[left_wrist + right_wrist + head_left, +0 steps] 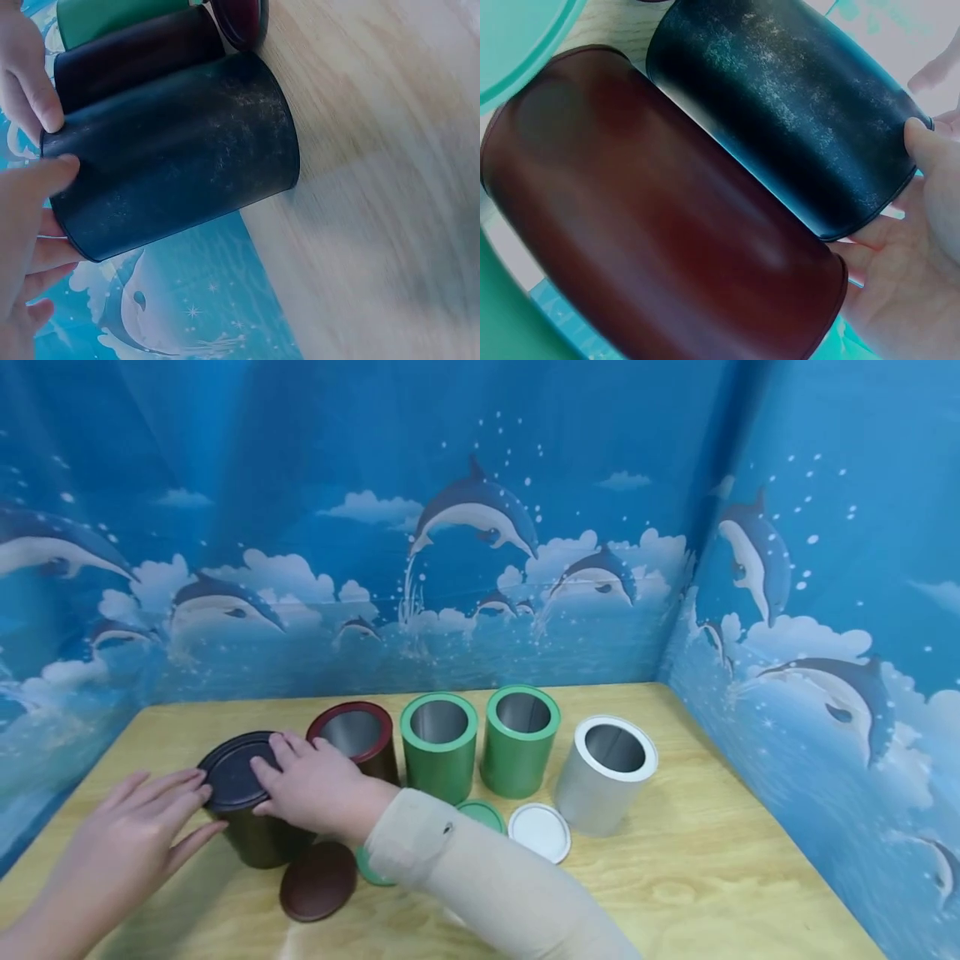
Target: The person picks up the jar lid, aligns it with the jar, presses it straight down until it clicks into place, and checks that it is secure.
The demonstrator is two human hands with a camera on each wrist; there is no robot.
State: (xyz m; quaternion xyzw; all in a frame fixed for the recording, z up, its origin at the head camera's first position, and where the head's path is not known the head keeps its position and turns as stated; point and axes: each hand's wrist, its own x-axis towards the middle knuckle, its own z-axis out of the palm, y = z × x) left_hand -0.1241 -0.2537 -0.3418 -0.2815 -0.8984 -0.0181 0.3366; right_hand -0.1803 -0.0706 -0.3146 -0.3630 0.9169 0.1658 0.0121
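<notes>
Hands point(225, 810) flank black can point(255, 835), fingers on its lid point(228, 772).

— So how many cans are on the table point(675, 893)?
— Five: one black can point(258, 835), one maroon can point(356, 739), two green cans point(441, 752), one silver can point(603, 777).
— And lids?
— Four: black lid point(228, 770), maroon lid point(318, 881), green lid point(483, 814), white lid point(540, 832). Two hands point(315, 785) in there too.

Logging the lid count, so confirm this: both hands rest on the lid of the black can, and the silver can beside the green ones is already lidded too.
Wrong on the silver can: the head view shows it open, its white lid lying on the table. Both hands, left hand and right hand, do rest on the black can's lid.
</notes>
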